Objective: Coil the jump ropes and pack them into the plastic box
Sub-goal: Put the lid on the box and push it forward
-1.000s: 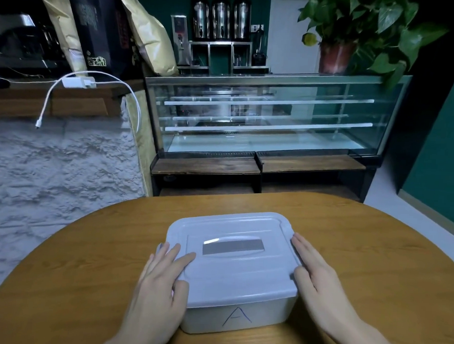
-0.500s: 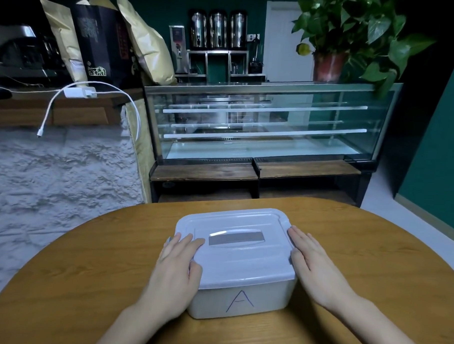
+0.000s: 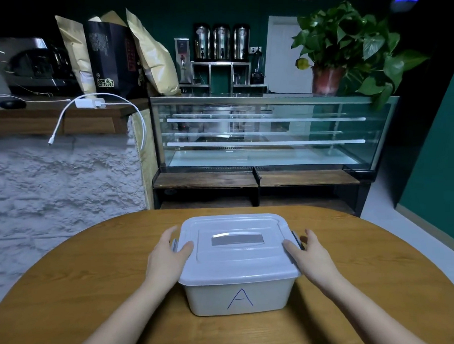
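A white plastic box [image 3: 238, 297] with a blue letter A on its front stands on the round wooden table [image 3: 85, 282], its lid on. My left hand [image 3: 167, 257] holds the box's left side, thumb on the lid and fingers round the grey side latch. My right hand [image 3: 310, 256] holds the right side, thumb on the lid edge and fingers beside the dark latch. No jump rope is in sight; the box's inside is hidden.
Beyond the table stands a glass display case [image 3: 264, 137] with a potted plant [image 3: 340, 49] on top. A rough white counter wall [image 3: 58, 190] is at the left, with a white charger cable [image 3: 98, 106] hanging off its wooden shelf.
Both hands slid from lying flat on the lid's near corners to the middle of the box's sides, at the latches. The box sits farther from me.
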Demonstrator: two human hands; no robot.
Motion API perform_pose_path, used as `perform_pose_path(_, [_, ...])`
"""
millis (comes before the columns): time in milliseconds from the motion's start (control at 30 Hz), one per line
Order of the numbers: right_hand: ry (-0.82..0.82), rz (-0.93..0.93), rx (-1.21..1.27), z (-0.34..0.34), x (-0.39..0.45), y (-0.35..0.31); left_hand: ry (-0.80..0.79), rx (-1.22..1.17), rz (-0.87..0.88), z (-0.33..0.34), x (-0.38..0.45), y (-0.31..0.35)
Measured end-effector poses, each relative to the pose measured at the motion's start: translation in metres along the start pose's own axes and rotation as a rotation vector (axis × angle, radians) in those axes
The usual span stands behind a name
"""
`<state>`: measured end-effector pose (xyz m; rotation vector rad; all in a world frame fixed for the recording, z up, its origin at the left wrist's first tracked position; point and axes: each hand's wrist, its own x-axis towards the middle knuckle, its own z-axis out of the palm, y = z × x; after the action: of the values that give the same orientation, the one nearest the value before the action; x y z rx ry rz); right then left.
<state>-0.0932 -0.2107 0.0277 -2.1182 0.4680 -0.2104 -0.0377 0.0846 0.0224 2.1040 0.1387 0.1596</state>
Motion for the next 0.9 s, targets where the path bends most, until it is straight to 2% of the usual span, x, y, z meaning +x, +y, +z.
perform_pose_path(100, [-0.068,0.175,0.221,0.001,0.009,0.002,-0.059,-0.128,-0.247,0.003,0.002,0.004])
perform_pose_path(167, [-0.111,0.194,0.311,0.000,0.011,0.005,-0.067,-0.180,-0.288,0.004,0.003,0.004])
perform_pose_path(267, [-0.073,0.145,0.279,0.001,0.012,0.005,-0.007,-0.094,-0.228,0.005,0.003,0.004])
perform_pose_path(467, [0.087,0.022,-0.043,0.010,0.013,0.003,0.057,0.056,-0.107,0.005,-0.009,0.015])
perform_pose_path(733, [0.188,-0.125,-0.168,0.015,0.008,0.001,0.100,0.128,-0.018,0.004,-0.011,0.013])
perform_pose_path(900, [0.196,-0.135,-0.177,0.015,0.005,-0.002,0.094,0.167,0.003,0.007,-0.009,0.011])
